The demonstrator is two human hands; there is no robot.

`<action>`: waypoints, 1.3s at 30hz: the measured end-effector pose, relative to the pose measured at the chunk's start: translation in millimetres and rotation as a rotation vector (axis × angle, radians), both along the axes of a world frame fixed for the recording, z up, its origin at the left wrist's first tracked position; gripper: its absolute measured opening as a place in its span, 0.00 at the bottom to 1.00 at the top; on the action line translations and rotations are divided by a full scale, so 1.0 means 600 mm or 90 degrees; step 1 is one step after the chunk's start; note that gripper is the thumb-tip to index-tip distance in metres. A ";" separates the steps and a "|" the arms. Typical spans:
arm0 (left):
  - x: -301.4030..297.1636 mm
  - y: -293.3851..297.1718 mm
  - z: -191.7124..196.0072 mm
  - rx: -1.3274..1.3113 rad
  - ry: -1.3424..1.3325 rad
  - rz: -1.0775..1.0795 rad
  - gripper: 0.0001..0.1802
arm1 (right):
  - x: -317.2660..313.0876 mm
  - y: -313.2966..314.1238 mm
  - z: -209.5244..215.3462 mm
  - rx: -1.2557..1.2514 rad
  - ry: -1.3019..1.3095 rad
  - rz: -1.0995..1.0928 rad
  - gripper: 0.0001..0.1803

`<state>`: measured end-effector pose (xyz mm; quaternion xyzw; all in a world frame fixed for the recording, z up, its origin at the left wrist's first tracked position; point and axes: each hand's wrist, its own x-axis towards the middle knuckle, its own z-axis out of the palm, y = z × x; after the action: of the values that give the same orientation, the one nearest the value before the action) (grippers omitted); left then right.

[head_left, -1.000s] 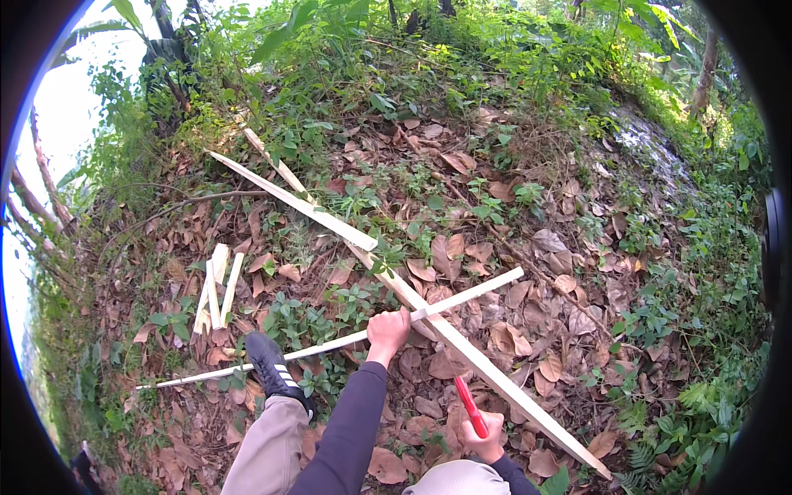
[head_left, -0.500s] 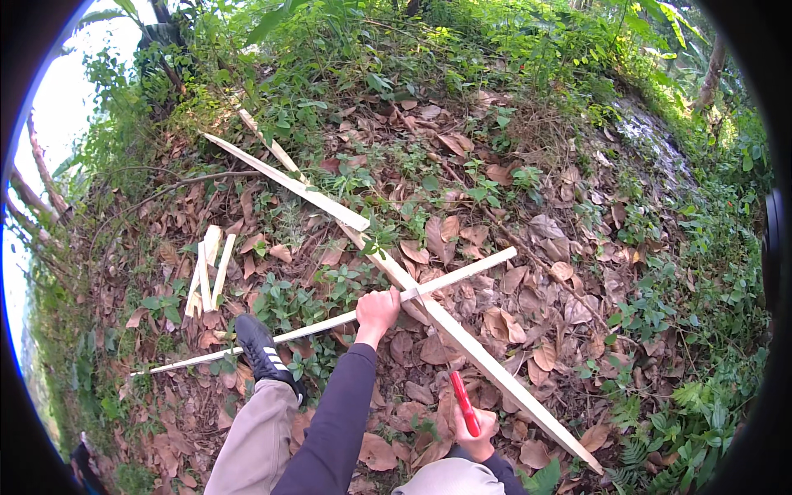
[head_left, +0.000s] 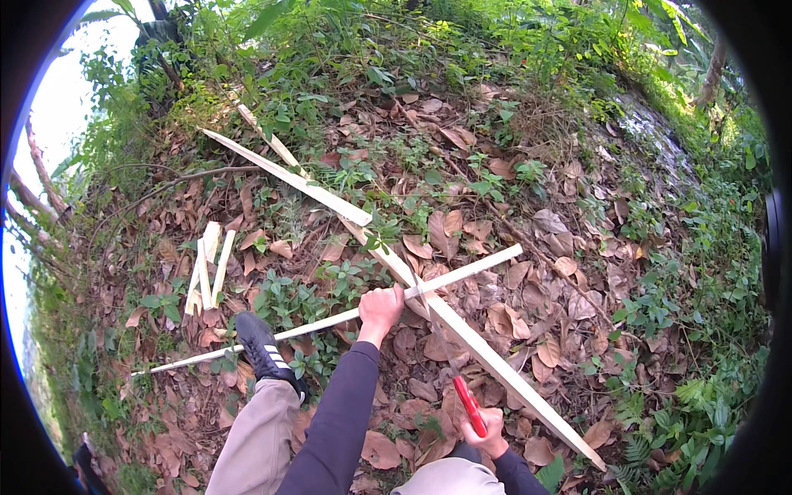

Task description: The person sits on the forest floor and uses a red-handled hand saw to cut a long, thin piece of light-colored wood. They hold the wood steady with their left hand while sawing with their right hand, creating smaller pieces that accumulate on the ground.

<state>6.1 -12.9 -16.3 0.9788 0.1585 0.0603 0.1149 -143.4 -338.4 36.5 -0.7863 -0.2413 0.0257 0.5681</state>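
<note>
Head view: left hand [head_left: 380,307] fisted around thin split bamboo strip [head_left: 330,320] crossing long bamboo slat [head_left: 462,334]. Right hand [head_left: 487,429] clenched on red-handled knife [head_left: 469,404].

We see a thin pale bamboo strip [head_left: 330,323] lying slantwise over leaf litter, crossing a longer, broader split slat [head_left: 462,330]. A red-handled blade [head_left: 455,381] angles up, its tip meeting their crossing.

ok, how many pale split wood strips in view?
About 7, leaves may hide more. A long strip runs under the blade; a crossing strip sits in the left hand; two strips lie upper left; roughly three short pieces lie at left.
</note>
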 end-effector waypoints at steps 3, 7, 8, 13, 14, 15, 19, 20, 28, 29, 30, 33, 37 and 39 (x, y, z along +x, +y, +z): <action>-0.001 -0.006 -0.007 0.016 0.039 -0.021 0.30 | 0.097 0.092 0.012 0.037 0.101 -0.071 0.19; -0.003 0.011 0.000 0.017 0.068 -0.019 0.30 | 0.138 0.143 -0.019 0.091 0.155 -0.089 0.18; -0.005 0.010 0.002 0.008 0.084 -0.029 0.30 | 0.133 0.136 -0.025 0.085 0.164 -0.088 0.17; -0.002 0.008 0.015 -0.026 0.064 -0.006 0.31 | 0.018 0.031 -0.003 -0.003 0.127 -0.006 0.12; -0.004 0.002 0.013 -0.032 0.058 -0.005 0.31 | 0.003 0.019 0.008 -0.007 0.058 0.003 0.09; -0.005 -0.003 0.012 -0.039 0.053 -0.006 0.31 | 0.009 0.014 -0.013 -0.045 0.008 0.038 0.07; -0.017 0.002 0.006 -0.040 0.054 -0.023 0.31 | 0.110 0.132 -0.015 0.024 0.003 -0.048 0.06; -0.019 0.008 0.007 -0.036 0.054 -0.016 0.31 | 0.132 0.156 -0.002 0.046 0.001 -0.057 0.07; -0.012 -0.007 0.023 -0.034 0.066 -0.013 0.30 | 0.152 0.170 -0.032 0.083 0.071 -0.095 0.14; -0.010 -0.007 0.024 -0.045 0.059 -0.007 0.30 | 0.154 0.174 -0.033 0.082 0.068 -0.095 0.14; -0.014 -0.010 0.022 -0.051 0.062 -0.004 0.30 | 0.156 0.176 -0.036 0.081 0.065 -0.094 0.14; -0.016 -0.005 0.016 -0.042 0.054 0.014 0.30 | 0.158 0.184 -0.036 0.090 0.081 -0.080 0.15; -0.015 -0.006 0.019 -0.054 0.050 0.014 0.30 | 0.155 0.177 -0.047 0.085 0.070 -0.065 0.15; -0.015 -0.003 0.018 -0.064 0.035 0.011 0.30 | 0.151 0.178 -0.043 0.084 0.063 -0.062 0.15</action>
<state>-3.1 -15.0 -5.4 0.9717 0.1726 0.0259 0.1592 -53.1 -231.6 10.5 -0.7556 -0.1755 0.0203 0.6307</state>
